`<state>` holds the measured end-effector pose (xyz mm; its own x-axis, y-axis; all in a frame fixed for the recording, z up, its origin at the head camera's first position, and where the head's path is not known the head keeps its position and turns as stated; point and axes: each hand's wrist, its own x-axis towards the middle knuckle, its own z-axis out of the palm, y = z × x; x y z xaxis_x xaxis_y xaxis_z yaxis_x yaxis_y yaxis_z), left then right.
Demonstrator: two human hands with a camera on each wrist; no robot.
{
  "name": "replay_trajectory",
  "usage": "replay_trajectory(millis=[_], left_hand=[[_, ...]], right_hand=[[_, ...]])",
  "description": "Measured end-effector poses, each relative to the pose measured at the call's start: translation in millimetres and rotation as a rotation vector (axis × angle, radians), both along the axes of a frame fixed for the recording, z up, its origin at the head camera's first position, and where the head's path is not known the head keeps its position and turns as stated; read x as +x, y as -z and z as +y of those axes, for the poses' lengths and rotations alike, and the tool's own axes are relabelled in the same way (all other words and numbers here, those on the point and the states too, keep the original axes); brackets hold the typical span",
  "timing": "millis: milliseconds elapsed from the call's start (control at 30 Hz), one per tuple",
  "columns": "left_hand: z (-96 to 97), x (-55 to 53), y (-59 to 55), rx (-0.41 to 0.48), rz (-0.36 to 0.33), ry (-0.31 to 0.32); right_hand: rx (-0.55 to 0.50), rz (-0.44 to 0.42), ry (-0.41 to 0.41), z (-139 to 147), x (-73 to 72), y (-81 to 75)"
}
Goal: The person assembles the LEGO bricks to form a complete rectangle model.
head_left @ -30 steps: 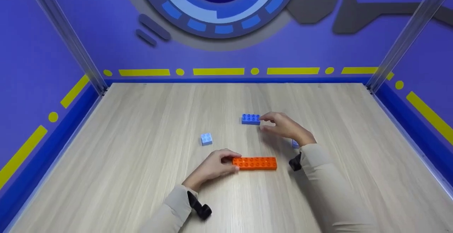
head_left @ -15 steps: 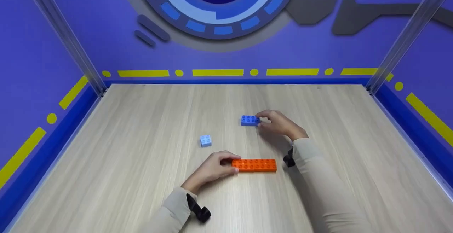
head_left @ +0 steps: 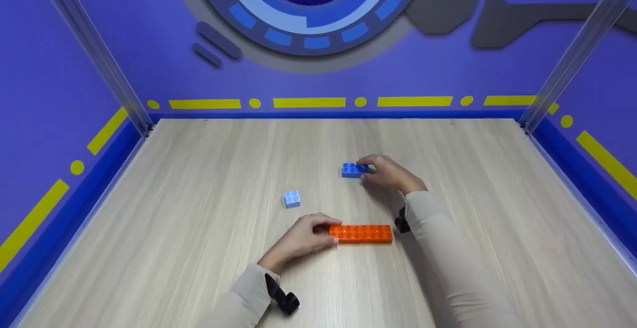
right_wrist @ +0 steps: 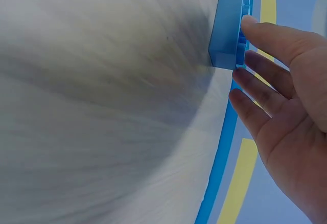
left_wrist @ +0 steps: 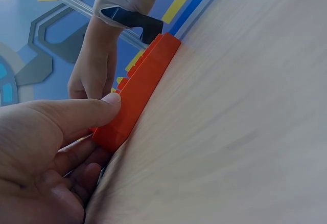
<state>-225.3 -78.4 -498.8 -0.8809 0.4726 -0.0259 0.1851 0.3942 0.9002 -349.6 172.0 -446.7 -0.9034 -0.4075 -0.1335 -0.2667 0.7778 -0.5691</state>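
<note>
At left we note a small light blue brick (head_left: 292, 198) on the wooden table (head_left: 199, 193), just beyond the left hand (head_left: 302, 238), whose thumb and fingers pinch the left end of a long orange block (head_left: 363, 234), studs up on the tabletop. Farther from us sits a blue brick (head_left: 350, 170), the right hand (head_left: 390, 172) at its right end, thumb and forefinger bent about it; whether they grip, we cannot tell.

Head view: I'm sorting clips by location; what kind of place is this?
Probably an enclosed work booth: pale wood-grain tabletop, blue printed panels on three sides, silvery metal corner posts.
</note>
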Motion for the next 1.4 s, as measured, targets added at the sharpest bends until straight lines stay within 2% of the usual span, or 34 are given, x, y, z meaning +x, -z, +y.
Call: replay_trajectory(millis=[233, 500, 967, 1167, 1400], left_hand=[[0.2, 1.0, -0.7, 0.002, 0.000, 0.003], [-1.8, 0.4, -0.1, -0.001, -0.001, 0.011], [-0.6, 2.1, 1.3, -0.003, -0.007, 0.006], [0.0, 0.1, 0.3, 0.014, -0.017, 0.013], [-0.5, -0.9, 1.0, 0.015, -0.011, 0.014]], right_hand=[[0.017, -0.004, 0.027, -4, -1.0, 3.7], [0.050, 0.059, 0.039, -9, 4.0, 5.5], [0.055, 0.021, 0.095, -13, 11.1, 3.5], [0.075, -0.009, 0.089, -12, 11.8, -0.5], [0.116, -0.005, 0.046, -10, 12.7, -1.7]])
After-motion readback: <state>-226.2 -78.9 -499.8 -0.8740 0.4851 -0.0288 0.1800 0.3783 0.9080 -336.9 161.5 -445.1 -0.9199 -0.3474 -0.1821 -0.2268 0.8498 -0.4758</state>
